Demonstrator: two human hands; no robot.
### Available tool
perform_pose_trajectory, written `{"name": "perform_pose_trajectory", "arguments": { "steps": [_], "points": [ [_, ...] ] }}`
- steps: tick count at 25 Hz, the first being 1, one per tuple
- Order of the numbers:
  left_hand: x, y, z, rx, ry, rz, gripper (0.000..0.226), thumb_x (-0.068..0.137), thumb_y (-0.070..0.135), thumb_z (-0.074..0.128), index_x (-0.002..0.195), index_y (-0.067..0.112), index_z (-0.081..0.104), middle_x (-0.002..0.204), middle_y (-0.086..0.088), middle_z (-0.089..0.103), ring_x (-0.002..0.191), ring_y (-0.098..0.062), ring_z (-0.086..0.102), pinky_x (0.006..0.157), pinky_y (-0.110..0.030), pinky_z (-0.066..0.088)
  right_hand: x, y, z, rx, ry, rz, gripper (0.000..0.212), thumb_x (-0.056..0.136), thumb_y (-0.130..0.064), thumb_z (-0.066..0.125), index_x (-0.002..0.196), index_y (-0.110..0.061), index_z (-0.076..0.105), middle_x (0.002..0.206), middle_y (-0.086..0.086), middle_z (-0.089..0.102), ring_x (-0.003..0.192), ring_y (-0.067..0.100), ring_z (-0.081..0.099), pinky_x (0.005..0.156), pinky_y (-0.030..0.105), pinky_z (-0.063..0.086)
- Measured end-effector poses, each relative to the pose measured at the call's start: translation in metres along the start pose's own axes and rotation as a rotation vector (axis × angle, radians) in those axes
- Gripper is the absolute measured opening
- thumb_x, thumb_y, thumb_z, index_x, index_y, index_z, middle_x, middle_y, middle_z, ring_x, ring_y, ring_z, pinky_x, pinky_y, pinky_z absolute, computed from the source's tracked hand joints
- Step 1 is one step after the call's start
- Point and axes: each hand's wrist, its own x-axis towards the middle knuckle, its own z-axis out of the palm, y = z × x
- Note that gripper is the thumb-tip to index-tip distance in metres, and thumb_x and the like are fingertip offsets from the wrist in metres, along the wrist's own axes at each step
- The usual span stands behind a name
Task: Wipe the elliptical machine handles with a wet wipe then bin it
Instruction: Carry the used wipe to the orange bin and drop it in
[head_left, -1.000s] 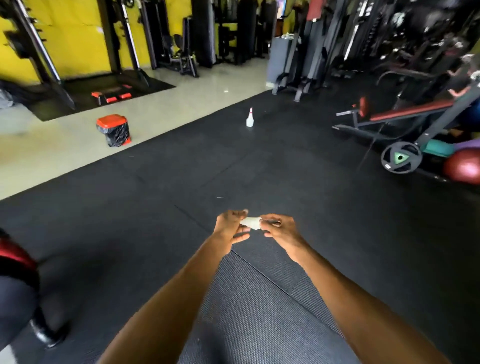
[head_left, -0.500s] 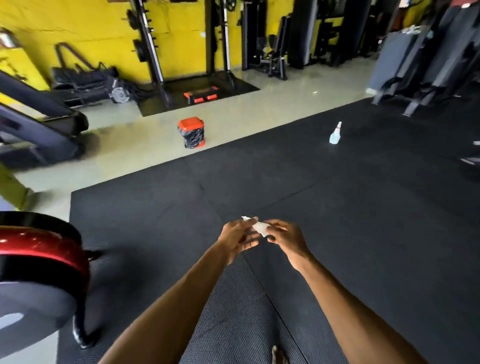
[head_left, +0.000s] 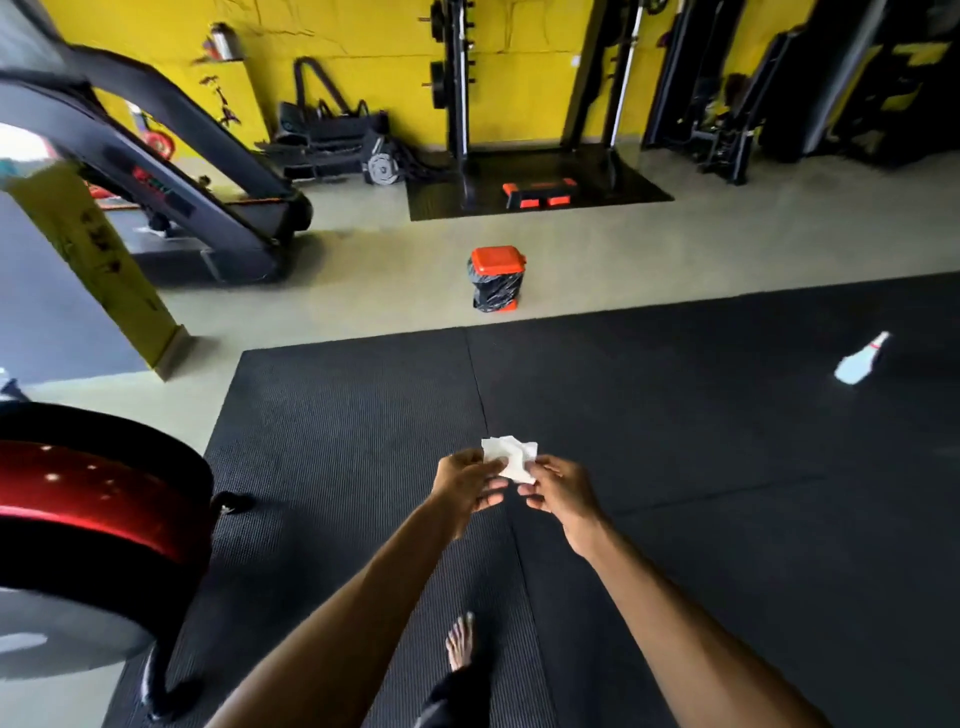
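Head-worn, forward-down — close above wet wipe

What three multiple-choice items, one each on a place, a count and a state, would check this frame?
1. The small orange-lidded bin with a black liner stands:
A on the pale bare floor beyond the black rubber mat
B on that mat
C on a table
2. Hands holding the crumpled white wet wipe:
A none
B one
C two
3. The bin's lid is:
A shut
B propped open
C missing
Key: 1A, the bin sits past the mat's far edge. 2C, the left hand and the right hand both pinch the wipe. 3A, the lid lies flat on top.
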Motion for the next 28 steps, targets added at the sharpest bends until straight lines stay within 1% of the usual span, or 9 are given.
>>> {"name": "perform_pose_trajectory", "arguments": {
  "steps": [3, 5, 7, 10, 12, 15, 18, 23, 28],
  "points": [
    [0.100, 0.044, -0.019, -0.003, 0.084, -0.010, 0.017, 0.096, 0.016, 0.071, 0.110, 0.006, 0.072, 0.092, -0.010, 0.075, 0.071, -0.014, 0.070, 0.071, -0.032, 0.059, 0.100, -0.034, 0.027, -0.010, -0.017, 0.001, 0.026, 0.101, -0.040, 0.061, 0.106, -0.020, 0.077, 0.099, 0.004, 0.078, 0.081, 0.010, 0.070, 0.068, 0.029, 0.054],
    [0.167, 0.086, -0.032, 0.005, 0.119, -0.028, 0.015, 0.096, 0.016, 0.071, 0.108, 0.008, 0.073, 0.087, -0.008, 0.075, 0.068, -0.012, 0.069, 0.069, -0.032, 0.059, 0.166, -0.065, 0.049, 0.012, -0.028, -0.001, 0.030, 0.099, -0.048, 0.063, 0.107, -0.023, 0.077, 0.098, 0.001, 0.078, 0.083, 0.009, 0.069, 0.068, 0.029, 0.054],
    [0.227, 0.127, -0.043, 0.027, 0.133, -0.044, 0.013, 0.097, 0.017, 0.070, 0.107, 0.010, 0.072, 0.087, -0.007, 0.074, 0.068, -0.012, 0.069, 0.066, -0.031, 0.058, 0.224, -0.098, 0.066, -0.009, -0.045, -0.035, 0.022, 0.098, -0.042, 0.068, 0.105, -0.022, 0.075, 0.095, 0.001, 0.077, 0.083, 0.010, 0.068, 0.067, 0.028, 0.054],
    [0.301, 0.179, -0.060, 0.035, 0.108, -0.046, 0.015, 0.097, 0.019, 0.070, 0.107, 0.009, 0.072, 0.087, -0.007, 0.073, 0.071, -0.013, 0.069, 0.064, -0.030, 0.057, 0.311, -0.133, 0.091, -0.069, -0.012, -0.101, 0.003, 0.095, -0.023, 0.073, 0.094, -0.020, 0.073, 0.084, 0.005, 0.074, 0.073, 0.014, 0.064, 0.056, 0.025, 0.050],
    [0.360, 0.212, -0.074, 0.035, 0.115, -0.043, 0.016, 0.097, 0.019, 0.070, 0.109, 0.009, 0.071, 0.088, -0.007, 0.073, 0.074, -0.015, 0.068, 0.064, -0.030, 0.056, 0.381, -0.155, 0.111, -0.076, 0.031, -0.094, 0.005, 0.096, -0.019, 0.073, 0.092, -0.017, 0.073, 0.081, 0.005, 0.072, 0.067, 0.015, 0.062, 0.052, 0.023, 0.049],
    [0.462, 0.261, -0.092, 0.024, 0.138, -0.042, 0.018, 0.097, 0.021, 0.070, 0.112, 0.011, 0.071, 0.091, -0.006, 0.075, 0.076, -0.015, 0.069, 0.065, -0.031, 0.056, 0.490, -0.188, 0.139, -0.058, 0.044, -0.093, 0.010, 0.097, -0.024, 0.072, 0.102, -0.015, 0.072, 0.090, 0.007, 0.076, 0.070, 0.015, 0.069, 0.056, 0.022, 0.055],
    [0.554, 0.308, -0.107, 0.012, 0.164, -0.062, 0.019, 0.096, 0.021, 0.071, 0.112, 0.011, 0.070, 0.086, -0.006, 0.074, 0.070, -0.013, 0.068, 0.060, -0.029, 0.056, 0.593, -0.222, 0.164, -0.041, 0.077, -0.077, 0.015, 0.098, -0.028, 0.071, 0.106, -0.016, 0.070, 0.090, 0.006, 0.075, 0.072, 0.017, 0.070, 0.059, 0.025, 0.057],
    [0.697, 0.406, -0.130, -0.011, 0.213, -0.121, 0.008, 0.098, 0.014, 0.067, 0.103, 0.008, 0.070, 0.075, -0.006, 0.068, 0.057, -0.011, 0.061, 0.046, -0.022, 0.051, 0.756, -0.289, 0.210, -0.017, 0.103, -0.021, 0.020, 0.097, -0.028, 0.071, 0.107, -0.011, 0.072, 0.089, 0.005, 0.075, 0.068, 0.015, 0.069, 0.055, 0.026, 0.056],
    [0.845, 0.488, -0.165, -0.002, 0.205, -0.130, 0.011, 0.098, 0.015, 0.067, 0.100, 0.005, 0.072, 0.075, -0.005, 0.067, 0.055, -0.009, 0.061, 0.048, -0.023, 0.051, 0.908, -0.335, 0.260, -0.024, 0.162, -0.019, 0.018, 0.098, -0.030, 0.067, 0.100, -0.014, 0.074, 0.085, 0.006, 0.076, 0.066, 0.017, 0.068, 0.059, 0.033, 0.055]
  ]
}}
